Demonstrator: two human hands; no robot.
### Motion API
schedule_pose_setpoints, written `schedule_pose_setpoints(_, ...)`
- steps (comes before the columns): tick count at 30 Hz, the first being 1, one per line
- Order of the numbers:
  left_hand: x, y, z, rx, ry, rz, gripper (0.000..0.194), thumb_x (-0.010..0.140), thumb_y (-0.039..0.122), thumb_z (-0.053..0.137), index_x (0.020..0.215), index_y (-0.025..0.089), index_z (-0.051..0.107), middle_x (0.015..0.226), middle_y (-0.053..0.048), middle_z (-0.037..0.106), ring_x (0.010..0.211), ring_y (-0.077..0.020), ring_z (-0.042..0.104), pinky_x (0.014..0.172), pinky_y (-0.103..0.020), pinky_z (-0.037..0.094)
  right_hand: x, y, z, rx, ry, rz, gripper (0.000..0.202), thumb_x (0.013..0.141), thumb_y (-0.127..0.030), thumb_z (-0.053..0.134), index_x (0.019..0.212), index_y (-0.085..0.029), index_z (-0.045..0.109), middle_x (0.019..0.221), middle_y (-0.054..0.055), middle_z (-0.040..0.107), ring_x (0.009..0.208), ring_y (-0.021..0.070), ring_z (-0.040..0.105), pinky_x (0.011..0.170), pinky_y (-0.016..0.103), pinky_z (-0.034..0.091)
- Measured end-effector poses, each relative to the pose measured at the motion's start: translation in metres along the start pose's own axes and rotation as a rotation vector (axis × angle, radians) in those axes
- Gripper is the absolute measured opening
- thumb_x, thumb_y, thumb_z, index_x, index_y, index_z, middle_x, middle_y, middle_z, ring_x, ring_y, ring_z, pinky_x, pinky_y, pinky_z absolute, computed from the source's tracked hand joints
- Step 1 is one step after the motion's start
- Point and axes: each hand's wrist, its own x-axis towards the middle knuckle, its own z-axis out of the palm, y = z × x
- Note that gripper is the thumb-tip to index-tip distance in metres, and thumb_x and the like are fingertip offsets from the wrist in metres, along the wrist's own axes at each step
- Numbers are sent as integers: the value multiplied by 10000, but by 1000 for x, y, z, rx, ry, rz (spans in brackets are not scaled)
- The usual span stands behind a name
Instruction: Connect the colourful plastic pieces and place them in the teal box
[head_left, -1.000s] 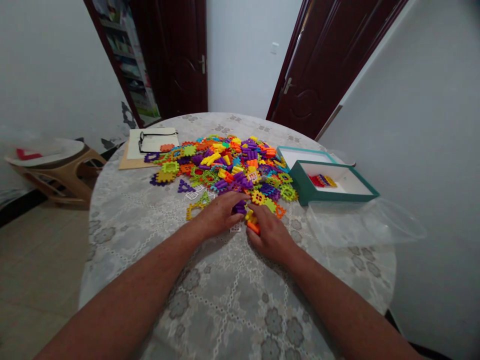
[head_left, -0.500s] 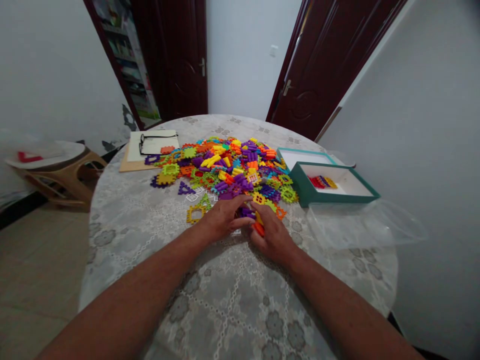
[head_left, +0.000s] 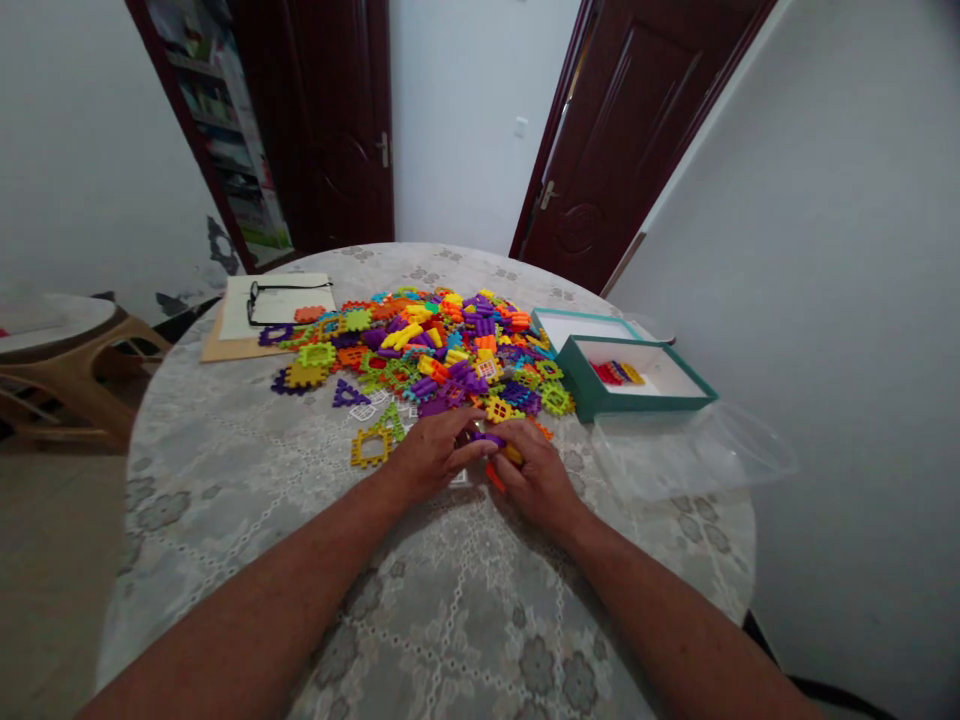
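The purple piece (head_left: 487,438) is at the near edge of the pile of plastic pieces (head_left: 420,350), between the two hands. The left hand (head_left: 427,455) has its grip closed on it, finger and thumb bent round the sides. The right hand (head_left: 538,472) has its grip closed on a yellow piece (head_left: 512,453), with an orange piece (head_left: 495,476) under its thumb. Whether these are joined cannot be told, as the fingers cover the contact.

If the teeth meet askew, pressing could make the purple piece twist out of the left grip and drop into the pile, where other purple parts would hide it. The orange piece looks lightly held and could slip onto the worktop (head_left: 450,600) if the right thumb lifts. A white window piece (head_left: 459,478), just nearer than the pile, could be dragged by the left hand.

Left of the pile, a yellow frame (head_left: 370,463) lies near the left forearm and could catch on it. Right of the pile, a wide elbow swing could knock the see-through tray (head_left: 675,470) or the green box (head_left: 645,402).
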Motion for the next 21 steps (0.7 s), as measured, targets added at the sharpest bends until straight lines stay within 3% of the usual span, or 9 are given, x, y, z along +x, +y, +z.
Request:
schedule_pose_setpoints(3, -1, -3, 0, 133, 41, 76, 377, 1034, 468, 611, 1273, 181, 665, 1057, -101, 759, 969, -242, 705, 884, -388, 560, 8, 2, -20, 82, 85, 195, 202, 939, -265, 646, 1125, -275, 722, 1094, 49, 736, 1013, 242, 702, 919, 426, 601)
schedule_pose_setpoints(6, -4, 0, 0, 264, -51, 243, 453, 968, 502, 708, 1261, 158, 673, 1122, -139, 746, 1080, -293, 671, 979, -456, 533, 28, 5, -54, 150, 99, 406, 327, 941, -427, 665, 1207, -244, 712, 992, 44, 757, 825, 225, 700, 766, 384, 606)
schedule_pose_setpoints(8, -6, 5, 0, 324, -155, 325, 510, 924, 538, 757, 1267, 171, 676, 1164, -140, 732, 1133, -311, 645, 1023, -478, 503, 50, 10, -79, 74, 68, 433, 395, 926, -478, 668, 1222, -222, 721, 918, 41, 750, 739, 209, 669, 701, 351, 580)
schedule_pose_setpoints(10, -8, 8, 2, 369, -230, 355, 509, 893, 554, 788, 1235, 191, 685, 1172, -129, 719, 1131, -310, 630, 1014, -472, 490, 79, 20, -103, -131, 78, 353, 386, 905, -465, 671, 1186, -214, 754, 919, 49, 748, 748, 206, 655, 711, 341, 560)
schedule_pose_setpoints(13, -8, 8, 6, 428, -259, 355, 396, 899, 497, 792, 1142, 201, 692, 1130, -110, 714, 1090, -299, 623, 965, -452, 483, 131, 49, -132, -365, 114, 300, 383, 879, -425, 670, 1161, -188, 777, 943, 66, 748, 796, 211, 655, 747, 340, 547)
schedule_pose_setpoints(17, -6, -2, 10, 507, -201, 332, 86, 973, 240, 679, 1045, 194, 682, 1022, -86, 713, 1010, -267, 622, 911, -434, 479, 198, 104, -158, -494, 140, 503, 387, 882, -343, 657, 1189, -135, 767, 815, 69, 721, 703, 206, 643, 658, 320, 507)
schedule_pose_setpoints(21, -5, -8, 11, 504, -188, 350, 107, 965, 126, 636, 1036, 194, 681, 973, -81, 712, 968, -250, 620, 870, -414, 485, 239, 157, -169, -709, 136, 608, 308, 838, -234, 679, 1101, -114, 788, 904, 142, 753, 850, 275, 692, 743, 375, 520)
